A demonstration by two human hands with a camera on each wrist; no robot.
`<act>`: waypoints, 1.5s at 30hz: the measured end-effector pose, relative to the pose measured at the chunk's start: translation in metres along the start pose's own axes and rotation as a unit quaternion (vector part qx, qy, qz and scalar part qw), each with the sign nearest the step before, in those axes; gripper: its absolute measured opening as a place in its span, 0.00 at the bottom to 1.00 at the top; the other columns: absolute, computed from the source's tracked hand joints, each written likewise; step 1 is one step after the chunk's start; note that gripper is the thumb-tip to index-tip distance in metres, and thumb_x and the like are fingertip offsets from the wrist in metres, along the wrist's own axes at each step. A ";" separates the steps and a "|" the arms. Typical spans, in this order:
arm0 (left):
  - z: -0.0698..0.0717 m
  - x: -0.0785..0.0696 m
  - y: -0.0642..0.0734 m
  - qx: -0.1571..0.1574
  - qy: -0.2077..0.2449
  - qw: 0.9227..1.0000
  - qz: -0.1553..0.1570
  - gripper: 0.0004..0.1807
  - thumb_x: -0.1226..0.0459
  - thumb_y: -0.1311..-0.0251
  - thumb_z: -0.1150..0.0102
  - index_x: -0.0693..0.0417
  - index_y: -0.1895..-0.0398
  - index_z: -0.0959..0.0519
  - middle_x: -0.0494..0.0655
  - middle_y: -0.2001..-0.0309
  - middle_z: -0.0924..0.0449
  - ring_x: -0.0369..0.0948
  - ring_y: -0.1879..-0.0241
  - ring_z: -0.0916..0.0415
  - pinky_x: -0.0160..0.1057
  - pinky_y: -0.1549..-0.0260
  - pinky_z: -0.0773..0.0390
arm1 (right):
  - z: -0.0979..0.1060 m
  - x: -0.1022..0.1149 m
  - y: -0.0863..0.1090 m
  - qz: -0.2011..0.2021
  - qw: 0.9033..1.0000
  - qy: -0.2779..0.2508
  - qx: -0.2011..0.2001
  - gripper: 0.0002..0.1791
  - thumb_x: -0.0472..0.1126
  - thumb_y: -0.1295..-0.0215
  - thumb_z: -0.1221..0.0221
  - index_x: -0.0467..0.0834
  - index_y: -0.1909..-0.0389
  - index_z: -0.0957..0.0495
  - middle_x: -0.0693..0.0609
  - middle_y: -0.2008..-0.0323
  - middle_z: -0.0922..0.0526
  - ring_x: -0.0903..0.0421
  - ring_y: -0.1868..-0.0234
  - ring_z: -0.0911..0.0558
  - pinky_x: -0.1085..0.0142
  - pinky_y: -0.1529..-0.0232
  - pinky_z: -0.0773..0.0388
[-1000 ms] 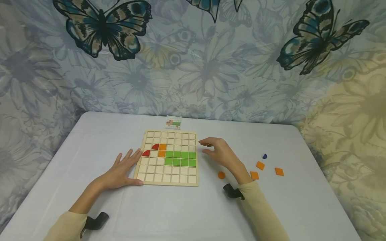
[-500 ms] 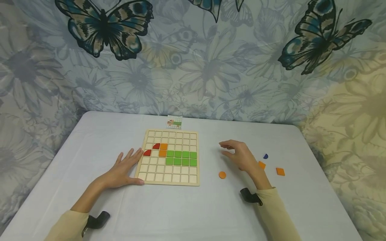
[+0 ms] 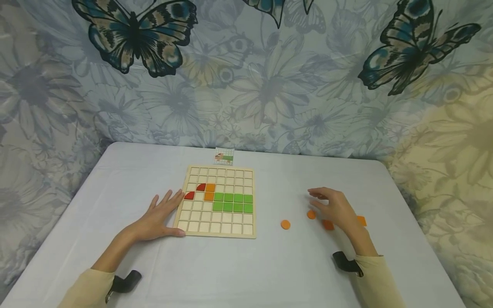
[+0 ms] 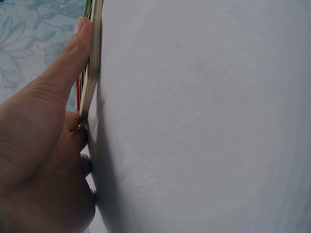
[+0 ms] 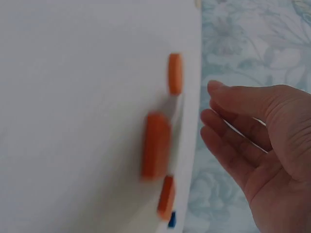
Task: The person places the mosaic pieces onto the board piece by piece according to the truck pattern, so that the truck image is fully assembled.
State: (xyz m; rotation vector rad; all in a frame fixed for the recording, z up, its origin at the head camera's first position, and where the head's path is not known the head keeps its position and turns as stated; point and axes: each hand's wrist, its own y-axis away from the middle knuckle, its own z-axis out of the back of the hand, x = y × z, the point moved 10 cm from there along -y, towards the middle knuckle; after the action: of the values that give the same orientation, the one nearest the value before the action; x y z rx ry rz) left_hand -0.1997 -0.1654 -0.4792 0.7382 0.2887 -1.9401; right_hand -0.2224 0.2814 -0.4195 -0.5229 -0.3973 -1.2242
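Observation:
My left hand (image 3: 155, 218) rests at the left edge of a wooden grid board (image 3: 217, 227), fingers spread and thumb by its lower corner. In the left wrist view the thumb (image 4: 60, 73) lies along the board's rim (image 4: 95, 63). Red quarter-round (image 3: 201, 187), orange square (image 3: 210, 188) and green square tiles (image 3: 228, 197) fill some cells. My right hand (image 3: 335, 207) hovers over loose pieces, fingers loosely curved, holding nothing. Near it lie an orange disc (image 3: 311, 214) and orange squares (image 3: 328, 225). In the right wrist view a blue piece (image 5: 172, 220) shows; the hand hides it from the head view.
Another orange disc (image 3: 285, 224) lies between the board and my right hand. Behind the board is a small picture card (image 3: 224, 156) with a coloured grid. A white cloth covers the table (image 3: 231, 273), and a butterfly-print fabric (image 3: 246, 94) hangs behind.
My right hand has moved right, from beside the board to above the loose pieces. An orange disc now shows near its fingertips, while the blue piece is covered. My left hand stays put.

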 end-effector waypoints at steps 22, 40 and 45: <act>0.001 -0.002 0.000 -0.002 -0.006 1.000 -0.003 0.65 0.37 0.58 0.29 0.61 0.23 0.51 0.58 0.22 0.57 0.60 0.24 0.69 0.64 0.31 0.75 | 0.035 -0.045 0.049 -0.013 0.997 0.062 -0.034 0.19 0.24 0.50 0.31 0.31 0.54 0.19 0.38 0.58 0.15 0.39 0.58 0.16 0.50 0.60 0.18; 0.003 -0.002 0.002 -0.005 -0.009 1.000 0.000 0.65 0.39 0.58 0.28 0.62 0.23 0.50 0.60 0.23 0.56 0.61 0.24 0.68 0.64 0.32 0.74 | 0.031 -0.050 0.050 -0.043 0.998 0.040 -0.022 0.21 0.23 0.49 0.32 0.29 0.51 0.20 0.35 0.57 0.15 0.38 0.56 0.16 0.49 0.58 0.19; 0.003 -0.005 0.001 -0.005 -0.005 1.000 -0.002 0.65 0.39 0.57 0.28 0.62 0.23 0.50 0.60 0.23 0.56 0.61 0.24 0.68 0.65 0.32 0.74 | 0.030 -0.050 0.049 -0.045 0.998 0.044 -0.019 0.21 0.22 0.49 0.33 0.28 0.51 0.21 0.34 0.57 0.16 0.37 0.56 0.16 0.49 0.58 0.18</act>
State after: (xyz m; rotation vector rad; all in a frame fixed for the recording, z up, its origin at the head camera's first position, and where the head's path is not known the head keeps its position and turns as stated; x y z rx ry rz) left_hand -0.1984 -0.1640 -0.4741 0.7212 0.2928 -1.9449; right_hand -0.1905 0.3498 -0.4302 -0.4869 -0.3258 -1.3388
